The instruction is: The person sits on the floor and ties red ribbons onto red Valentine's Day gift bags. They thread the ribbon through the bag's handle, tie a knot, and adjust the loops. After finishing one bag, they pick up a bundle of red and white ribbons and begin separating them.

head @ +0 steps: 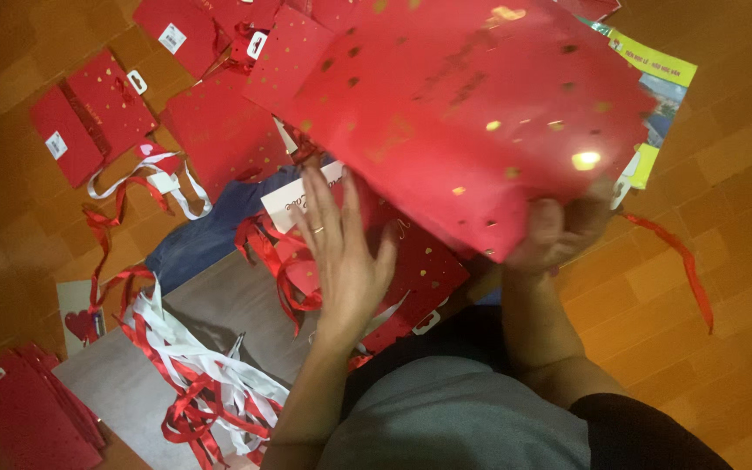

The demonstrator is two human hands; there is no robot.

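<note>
Large red gold-dotted paper bag clamped by right hand, centre-right of frame. Left hand spread flat, fingers apart, over red ribbons at centre.

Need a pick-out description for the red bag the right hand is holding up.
Start at the wooden floor strewn with flat red bags. Go to the person's right hand, centre-right: it grips the lower corner of the big red bag. Unlike the flat ones, it is raised, largest in view, and speckled with shiny gold spots.
</note>
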